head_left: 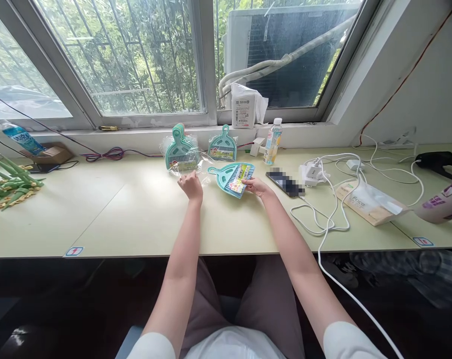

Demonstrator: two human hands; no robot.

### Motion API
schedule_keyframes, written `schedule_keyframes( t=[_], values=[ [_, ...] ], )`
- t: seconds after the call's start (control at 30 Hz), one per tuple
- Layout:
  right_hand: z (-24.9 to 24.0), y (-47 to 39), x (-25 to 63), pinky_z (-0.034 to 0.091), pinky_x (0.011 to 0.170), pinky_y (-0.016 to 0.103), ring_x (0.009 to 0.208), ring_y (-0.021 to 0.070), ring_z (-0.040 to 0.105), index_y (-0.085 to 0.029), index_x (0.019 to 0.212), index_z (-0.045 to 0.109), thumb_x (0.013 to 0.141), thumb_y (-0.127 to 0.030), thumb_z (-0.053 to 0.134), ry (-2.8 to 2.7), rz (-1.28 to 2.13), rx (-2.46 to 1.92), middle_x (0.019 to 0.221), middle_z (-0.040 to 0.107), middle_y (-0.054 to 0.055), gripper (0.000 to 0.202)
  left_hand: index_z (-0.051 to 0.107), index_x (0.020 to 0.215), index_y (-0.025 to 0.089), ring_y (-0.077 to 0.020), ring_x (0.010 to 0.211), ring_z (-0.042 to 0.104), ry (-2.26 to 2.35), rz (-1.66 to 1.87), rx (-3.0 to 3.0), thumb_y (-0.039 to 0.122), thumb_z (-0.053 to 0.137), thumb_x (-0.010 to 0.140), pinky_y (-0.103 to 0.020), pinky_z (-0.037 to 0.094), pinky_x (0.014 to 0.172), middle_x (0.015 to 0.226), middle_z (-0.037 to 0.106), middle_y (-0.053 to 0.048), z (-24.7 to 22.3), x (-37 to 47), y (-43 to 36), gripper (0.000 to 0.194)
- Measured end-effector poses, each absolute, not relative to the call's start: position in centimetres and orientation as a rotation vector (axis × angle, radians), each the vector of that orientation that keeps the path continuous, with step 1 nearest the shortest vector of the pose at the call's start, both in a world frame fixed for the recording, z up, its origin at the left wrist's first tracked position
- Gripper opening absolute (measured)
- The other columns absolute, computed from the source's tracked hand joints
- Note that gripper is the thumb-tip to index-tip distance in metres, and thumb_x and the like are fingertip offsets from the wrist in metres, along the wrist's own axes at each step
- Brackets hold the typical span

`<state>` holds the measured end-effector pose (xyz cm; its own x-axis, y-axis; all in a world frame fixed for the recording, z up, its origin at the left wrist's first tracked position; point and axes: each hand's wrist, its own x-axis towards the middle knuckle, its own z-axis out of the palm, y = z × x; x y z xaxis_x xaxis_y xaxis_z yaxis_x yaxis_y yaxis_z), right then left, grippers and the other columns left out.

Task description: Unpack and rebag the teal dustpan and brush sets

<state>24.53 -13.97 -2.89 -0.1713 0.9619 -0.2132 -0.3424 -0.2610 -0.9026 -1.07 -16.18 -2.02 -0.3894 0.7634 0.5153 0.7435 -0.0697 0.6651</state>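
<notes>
My right hand grips the edge of a small mint-green dustpan, which lies tilted just above the table with its handle to the left. A blue-bristled brush and a printed card are set into it. To the left, my left hand is closed in a pinch on a crinkled clear plastic bag, whose outline is hard to follow. Behind that hand, a stack of similar green dustpans leans by the windowsill in clear wrap. Another dustpan with a card stands to its right.
Right of my right hand lie a phone, white chargers, looping white cables and a tissue pack. A drink bottle and a tissue box stand behind. Green plant stalks lie far left.
</notes>
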Motion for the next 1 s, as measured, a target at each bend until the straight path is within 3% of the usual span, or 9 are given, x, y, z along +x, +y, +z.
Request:
schedule_keyframes(
  t=[0.23, 0.37, 0.43, 0.53, 0.6, 0.7, 0.77, 0.87, 1.0],
  values=[
    [-3.1, -14.6, 22.2, 0.061, 0.075, 0.032, 0.072, 0.0190, 0.073, -0.009, 0.084, 0.070, 0.075, 0.003, 0.066, -0.975, 1.671, -0.966, 0.084, 0.075, 0.010, 0.016, 0.071, 0.092, 0.025, -0.0308, 0.124, 0.044, 1.750, 1.565, 1.907, 0.024, 0.052, 0.087, -0.048, 0.019, 0.112, 0.112, 0.065, -0.010, -1.7, 0.7, -16.3, 0.019],
    [-3.2, -14.8, 21.2, 0.061, 0.076, 0.031, 0.074, 0.0187, 0.073, -0.009, 0.082, 0.070, 0.076, 0.002, 0.066, -0.952, 1.656, -0.916, 0.084, 0.075, 0.009, 0.013, 0.070, 0.096, 0.026, -0.0298, 0.139, 0.028, 1.682, 1.630, 2.034, 0.028, 0.054, 0.087, -0.046, 0.012, 0.116, 0.142, 0.047, -0.006, -1.2, 1.9, -17.2, 0.018],
    [-3.2, -14.9, 20.9, 0.061, 0.078, 0.032, 0.076, 0.0189, 0.072, -0.009, 0.082, 0.070, 0.077, 0.000, 0.067, -0.922, 1.629, -0.873, 0.085, 0.075, 0.010, 0.011, 0.064, 0.115, 0.028, -0.0291, 0.146, 0.013, 1.699, 1.775, 1.914, 0.036, 0.059, 0.086, -0.045, 0.008, 0.118, 0.155, 0.027, -0.003, -0.7, 2.1, -17.5, 0.031],
    [-3.1, -15.2, 20.7, 0.059, 0.085, 0.035, 0.081, 0.0198, 0.072, -0.010, 0.084, 0.070, 0.077, -0.005, 0.069, -0.892, 1.586, -0.806, 0.089, 0.075, 0.010, 0.009, 0.032, 0.146, 0.028, -0.0280, 0.148, -0.002, 1.638, 2.033, 1.432, 0.051, 0.066, 0.079, -0.045, 0.010, 0.118, 0.160, 0.010, -0.006, -0.4, 1.6, -17.1, 0.078],
    [-3.0, -15.3, 20.8, 0.059, 0.087, 0.036, 0.083, 0.0205, 0.072, -0.010, 0.085, 0.070, 0.076, -0.006, 0.070, -0.904, 1.584, -0.784, 0.091, 0.075, 0.010, 0.010, 0.023, 0.149, 0.026, -0.0279, 0.147, 0.010, 1.391, 1.972, 1.175, 0.056, 0.065, 0.078, -0.044, 0.020, 0.116, 0.158, 0.019, -0.010, -0.6, 1.0, -16.3, 0.087],
    [-2.9, -15.5, 21.0, 0.058, 0.087, 0.037, 0.085, 0.0221, 0.072, -0.011, 0.085, 0.071, 0.074, -0.007, 0.072, -0.968, 1.611, -0.777, 0.093, 0.075, 0.010, 0.012, 0.044, 0.137, 0.024, -0.0265, 0.132, 0.044, 0.946, 1.632, 1.082, 0.055, 0.065, 0.078, -0.039, 0.039, 0.105, 0.139, 0.051, -0.010, -1.4, 0.3, -15.1, 0.070],
    [-2.9, -15.4, 21.1, 0.059, 0.086, 0.038, 0.086, 0.0231, 0.071, -0.011, 0.085, 0.071, 0.072, -0.007, 0.074, -1.007, 1.623, -0.781, 0.093, 0.075, 0.010, 0.013, 0.056, 0.124, 0.022, -0.0236, 0.117, 0.057, 0.817, 1.536, 1.049, 0.049, 0.069, 0.076, -0.034, 0.048, 0.094, 0.123, 0.063, -0.007, -1.9, 0.3, -14.5, 0.057],
    [-3.2, -15.2, 20.9, 0.059, 0.086, 0.039, 0.086, 0.0233, 0.071, -0.011, 0.085, 0.071, 0.071, -0.009, 0.075, -0.999, 1.600, -0.769, 0.094, 0.075, 0.011, 0.015, 0.058, 0.121, 0.023, -0.0200, 0.103, 0.064, 0.800, 1.540, 0.989, 0.043, 0.070, 0.075, -0.028, 0.052, 0.080, 0.114, 0.067, -0.004, -2.4, 0.8, -14.4, 0.052],
    [-3.4, -14.7, 20.2, 0.060, 0.085, 0.036, 0.084, 0.0206, 0.071, -0.012, 0.083, 0.068, 0.074, -0.008, 0.072, -0.849, 1.489, -0.745, 0.089, 0.075, 0.008, 0.011, 0.056, 0.122, 0.023, -0.0203, 0.099, 0.065, 0.773, 1.381, 1.067, 0.045, 0.070, 0.075, -0.029, 0.053, 0.079, 0.112, 0.068, -0.005, -2.8, 2.1, -14.7, 0.054]
  ],
)
